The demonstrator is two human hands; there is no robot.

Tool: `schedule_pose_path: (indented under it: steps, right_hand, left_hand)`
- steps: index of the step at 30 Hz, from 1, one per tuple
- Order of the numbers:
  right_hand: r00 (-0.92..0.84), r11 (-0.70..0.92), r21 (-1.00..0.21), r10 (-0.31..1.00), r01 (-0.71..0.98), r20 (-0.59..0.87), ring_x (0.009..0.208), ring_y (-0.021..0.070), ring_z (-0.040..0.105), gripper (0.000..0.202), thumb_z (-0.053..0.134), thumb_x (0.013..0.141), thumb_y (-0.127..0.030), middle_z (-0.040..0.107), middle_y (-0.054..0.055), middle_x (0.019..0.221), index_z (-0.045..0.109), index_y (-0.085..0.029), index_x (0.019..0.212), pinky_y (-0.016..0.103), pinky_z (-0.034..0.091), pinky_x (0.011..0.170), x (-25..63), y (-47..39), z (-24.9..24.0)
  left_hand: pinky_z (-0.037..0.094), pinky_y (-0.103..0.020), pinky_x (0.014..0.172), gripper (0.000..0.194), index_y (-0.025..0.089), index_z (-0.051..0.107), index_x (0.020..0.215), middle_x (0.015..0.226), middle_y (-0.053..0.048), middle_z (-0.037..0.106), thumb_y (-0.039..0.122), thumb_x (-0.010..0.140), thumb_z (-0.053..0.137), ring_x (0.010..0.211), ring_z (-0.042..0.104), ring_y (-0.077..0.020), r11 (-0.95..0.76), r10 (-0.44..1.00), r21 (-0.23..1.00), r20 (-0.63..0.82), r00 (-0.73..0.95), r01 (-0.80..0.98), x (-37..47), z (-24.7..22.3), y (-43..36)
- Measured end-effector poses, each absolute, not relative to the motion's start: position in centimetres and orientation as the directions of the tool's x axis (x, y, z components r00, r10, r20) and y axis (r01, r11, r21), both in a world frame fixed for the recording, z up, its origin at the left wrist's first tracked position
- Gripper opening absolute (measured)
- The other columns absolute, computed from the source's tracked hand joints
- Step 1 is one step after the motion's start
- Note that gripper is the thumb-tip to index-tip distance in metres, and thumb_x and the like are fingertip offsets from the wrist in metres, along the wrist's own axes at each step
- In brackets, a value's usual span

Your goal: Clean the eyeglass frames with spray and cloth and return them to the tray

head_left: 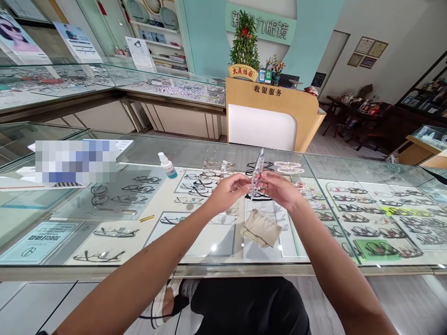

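Note:
A pair of eyeglasses [257, 174] is held up on edge above the glass display counter, its front turned sideways to me. On its left side, my left hand [232, 188] pinches the frame between thumb and fingers. My right hand [278, 187] grips it from the right, fingers bent against the frame. Just below the hands, a folded beige cloth [261, 228] lies on the counter top. To the left stands a small spray bottle [167, 165] with a white top and blue liquid.
Under the glass counter top [206, 259] lie several rows of eyeglasses [379, 230]. Papers and a partly blurred box [122, 145] rest at the left. Beyond the counter stands a wooden cashier desk [272, 93] with a potted plant [244, 44].

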State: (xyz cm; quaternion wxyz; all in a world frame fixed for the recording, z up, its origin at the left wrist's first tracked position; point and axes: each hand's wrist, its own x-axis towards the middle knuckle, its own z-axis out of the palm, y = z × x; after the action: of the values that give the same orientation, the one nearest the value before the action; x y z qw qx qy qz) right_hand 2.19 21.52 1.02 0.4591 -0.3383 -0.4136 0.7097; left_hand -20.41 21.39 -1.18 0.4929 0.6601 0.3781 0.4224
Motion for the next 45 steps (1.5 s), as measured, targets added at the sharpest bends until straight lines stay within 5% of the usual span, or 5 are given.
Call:
schedule_pose_path:
  steps: [13,19,24,30,45]
  right_hand:
    - [-0.38,-0.226,-0.918,0.92,-0.325,-0.092,0.085,0.0144,0.072,0.029,0.098,0.078,-0.042,0.079,0.002,0.093,0.081,-0.021,0.089,0.024,0.052,0.074,1.6,21.2,0.9]
    - [-0.333,-0.203,-0.916,0.939,-0.346,-0.083,0.082,0.0144,0.068,0.027,0.096,0.078,-0.039,0.077,0.002,0.095,0.078,-0.021,0.087,0.026,0.054,0.074,1.6,21.2,1.4]
    - [0.04,-0.078,-0.872,0.993,-0.484,-0.111,0.064,0.0107,0.054,0.013,0.085,0.084,-0.03,0.068,-0.001,0.077,0.076,-0.021,0.087,0.024,0.044,0.057,4.1,22.9,2.2]
    - [0.455,-0.065,-0.873,0.833,-0.483,-0.314,0.049,0.0102,0.038,0.012,0.076,0.09,-0.036,0.042,-0.009,0.057,0.071,-0.025,0.092,0.027,0.035,0.049,7.9,24.8,1.8]
    - [0.377,-0.162,-0.767,0.796,-0.622,-0.474,0.047,0.0101,0.039,0.025,0.055,0.102,-0.035,0.049,-0.008,0.065,0.039,-0.027,0.085,0.027,0.028,0.047,8.2,25.0,1.0]
  left_hand:
    - [0.058,-0.037,0.077,0.053,0.021,0.076,0.093,0.087,-0.004,0.077,0.07,0.076,0.088,0.078,0.07,-0.0209,-0.164,0.919,0.984,0.128,0.372,0.069,-20.4,-0.3,21.6]
    - [0.059,-0.037,0.078,0.058,0.022,0.074,0.102,0.102,-0.007,0.08,0.072,0.075,0.088,0.089,0.077,-0.0253,-0.149,0.928,0.987,0.12,0.352,0.054,-20.4,-0.8,21.8]
    - [0.056,-0.035,0.076,0.058,0.022,0.074,0.104,0.1,-0.007,0.078,0.075,0.081,0.082,0.089,0.075,-0.0238,-0.139,0.964,0.987,0.115,0.24,0.086,-20.8,-0.3,21.9]
    - [0.053,-0.034,0.074,0.049,0.023,0.075,0.101,0.084,-0.004,0.071,0.07,0.088,0.078,0.081,0.068,-0.0212,-0.175,0.967,0.976,0.146,0.209,0.127,-21.0,0.6,21.5]
    - [0.054,-0.034,0.078,0.045,0.023,0.076,0.097,0.082,-0.002,0.066,0.067,0.087,0.079,0.079,0.063,-0.0197,-0.175,0.97,0.975,0.148,0.192,0.133,-21.2,0.2,22.0]
